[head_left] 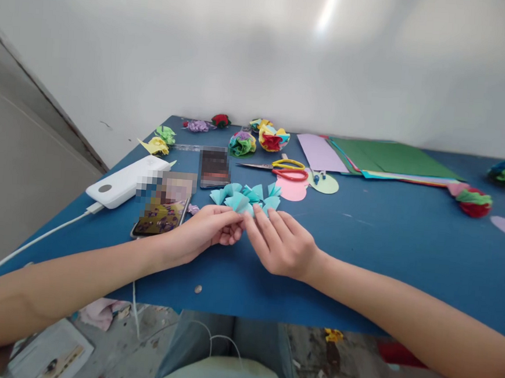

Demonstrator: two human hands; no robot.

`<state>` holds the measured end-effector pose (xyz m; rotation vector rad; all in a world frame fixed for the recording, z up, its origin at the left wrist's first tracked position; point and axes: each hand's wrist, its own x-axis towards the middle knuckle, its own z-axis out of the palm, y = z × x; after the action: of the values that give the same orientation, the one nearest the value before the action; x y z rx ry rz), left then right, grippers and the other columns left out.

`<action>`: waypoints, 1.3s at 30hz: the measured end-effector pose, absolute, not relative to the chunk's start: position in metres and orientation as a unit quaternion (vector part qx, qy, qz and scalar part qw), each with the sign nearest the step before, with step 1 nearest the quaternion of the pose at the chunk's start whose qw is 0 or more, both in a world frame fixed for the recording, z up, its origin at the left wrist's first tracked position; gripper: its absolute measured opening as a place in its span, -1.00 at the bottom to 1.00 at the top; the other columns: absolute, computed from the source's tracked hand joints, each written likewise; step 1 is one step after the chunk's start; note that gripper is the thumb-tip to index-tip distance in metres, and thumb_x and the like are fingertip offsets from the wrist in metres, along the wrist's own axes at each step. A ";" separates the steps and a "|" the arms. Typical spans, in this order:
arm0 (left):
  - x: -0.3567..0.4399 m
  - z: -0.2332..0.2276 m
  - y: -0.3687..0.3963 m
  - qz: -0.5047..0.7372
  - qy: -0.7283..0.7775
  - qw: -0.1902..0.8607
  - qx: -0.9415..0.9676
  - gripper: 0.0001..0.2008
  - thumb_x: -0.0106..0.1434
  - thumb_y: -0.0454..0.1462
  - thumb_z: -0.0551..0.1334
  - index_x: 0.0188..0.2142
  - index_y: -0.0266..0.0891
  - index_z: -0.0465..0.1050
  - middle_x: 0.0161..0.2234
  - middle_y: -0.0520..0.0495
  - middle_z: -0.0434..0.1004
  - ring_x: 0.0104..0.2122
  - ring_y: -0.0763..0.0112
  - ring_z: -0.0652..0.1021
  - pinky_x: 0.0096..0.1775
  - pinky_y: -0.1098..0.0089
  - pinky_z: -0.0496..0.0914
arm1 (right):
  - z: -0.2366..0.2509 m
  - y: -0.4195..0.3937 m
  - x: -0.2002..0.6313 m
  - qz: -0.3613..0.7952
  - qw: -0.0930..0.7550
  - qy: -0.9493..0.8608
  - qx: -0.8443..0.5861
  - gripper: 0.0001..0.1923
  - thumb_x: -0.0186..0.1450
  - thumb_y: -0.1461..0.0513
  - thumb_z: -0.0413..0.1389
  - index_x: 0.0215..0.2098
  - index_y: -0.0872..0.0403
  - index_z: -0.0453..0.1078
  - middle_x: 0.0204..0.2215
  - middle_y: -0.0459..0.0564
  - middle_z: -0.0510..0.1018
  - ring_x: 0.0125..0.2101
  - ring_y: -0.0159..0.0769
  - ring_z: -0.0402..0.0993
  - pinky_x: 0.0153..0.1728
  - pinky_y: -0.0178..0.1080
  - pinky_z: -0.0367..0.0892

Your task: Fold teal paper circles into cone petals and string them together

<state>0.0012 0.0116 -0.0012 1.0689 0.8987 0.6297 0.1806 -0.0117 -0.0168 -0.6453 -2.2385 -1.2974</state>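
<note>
Both hands meet at the near middle of the matte blue tabletop [383, 240]. The left hand [200, 234] has its fingers curled shut on a folded, fan-pleated piece of light-blue paper [237, 203]; the right hand [281, 243] lays its straightened fingers against the same piece from the 3 o'clock side. Just beyond, at 12 o'clock, lie more crisp light-blue paper fans [252, 193] in a loose cluster. Further at 1 o'clock rest yellow-and-red-handled scissors [286, 169] on a smooth pink paper circle [292, 190]. At 10 o'clock sits a glossy white power bank [124, 187].
</note>
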 end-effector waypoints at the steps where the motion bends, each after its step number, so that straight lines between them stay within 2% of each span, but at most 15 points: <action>1: 0.001 -0.001 0.011 0.286 0.404 0.726 0.477 -0.78 0.16 -0.23 0.20 -0.53 -0.34 0.31 -0.59 0.02 0.33 -0.58 0.63 0.32 -0.51 0.60 0.22 | -0.016 -0.012 0.181 -0.470 0.242 -0.818 -0.228 -0.72 0.24 0.24 0.08 -0.15 0.30 0.39 -0.24 0.22 0.54 -0.34 -0.16 0.51 -0.37 -0.19 0.41; 15: 0.001 0.001 0.007 0.290 0.393 0.748 0.450 -0.81 0.16 -0.25 0.19 -0.51 -0.33 0.40 -0.57 0.02 0.35 -0.55 0.61 0.34 -0.51 0.60 0.23 | -0.012 -0.015 0.179 -0.443 0.279 -0.819 -0.234 -0.82 0.24 0.33 0.05 -0.28 0.35 0.41 -0.35 0.25 0.56 -0.35 -0.16 0.52 -0.42 -0.21 0.42; 30: 0.003 0.005 0.008 0.278 0.431 0.705 0.489 -0.78 0.16 -0.20 0.16 -0.50 -0.32 0.37 -0.60 0.02 0.33 -0.61 0.59 0.31 -0.55 0.57 0.16 | -0.018 -0.013 0.179 -0.439 0.242 -0.828 -0.249 -0.80 0.25 0.38 -0.02 -0.24 0.36 0.39 -0.31 0.27 0.55 -0.28 -0.13 0.51 -0.39 -0.21 0.40; 33: 0.000 0.007 0.009 0.276 0.458 0.583 0.612 -0.65 0.22 -0.11 0.07 -0.58 -0.29 0.33 -0.69 0.04 0.25 -0.66 0.56 0.26 -0.59 0.51 0.10 | -0.018 -0.011 0.180 -0.439 0.247 -0.827 -0.249 -0.82 0.23 0.38 0.02 -0.26 0.36 0.39 -0.33 0.25 0.56 -0.30 -0.15 0.51 -0.41 -0.23 0.40; 35: -0.005 0.007 0.009 0.306 0.457 0.404 0.731 -0.59 0.24 -0.10 0.04 -0.64 -0.27 0.30 -0.70 0.04 0.20 -0.64 0.52 0.25 -0.53 0.46 0.13 | -0.017 -0.010 0.181 -0.434 0.257 -0.828 -0.247 -0.84 0.23 0.38 0.02 -0.26 0.34 0.39 -0.35 0.21 0.56 -0.31 -0.18 0.51 -0.41 -0.24 0.39; 37: -0.011 0.005 0.009 0.348 0.431 0.203 0.808 -0.65 0.21 -0.13 0.10 -0.63 -0.24 0.32 -0.64 0.00 0.25 -0.57 0.47 0.29 -0.42 0.42 0.20 | -0.016 -0.010 0.182 -0.425 0.265 -0.830 -0.247 -0.84 0.24 0.38 0.02 -0.25 0.33 0.38 -0.35 0.19 0.56 -0.30 -0.20 0.51 -0.39 -0.25 0.39; 39: -0.017 0.002 0.009 0.357 0.388 0.088 0.845 -0.79 0.15 -0.16 0.17 -0.53 -0.21 0.41 -0.55 -0.06 0.35 -0.47 0.37 0.36 -0.32 0.36 0.26 | -0.016 -0.010 0.183 -0.418 0.265 -0.832 -0.250 -0.84 0.25 0.37 0.01 -0.24 0.33 0.38 -0.34 0.19 0.56 -0.29 -0.20 0.50 -0.38 -0.24 0.39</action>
<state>-0.0166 0.0085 0.0023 2.5162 1.1550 1.0642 0.1827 -0.0097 -0.0160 -0.6744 -2.2496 -1.1299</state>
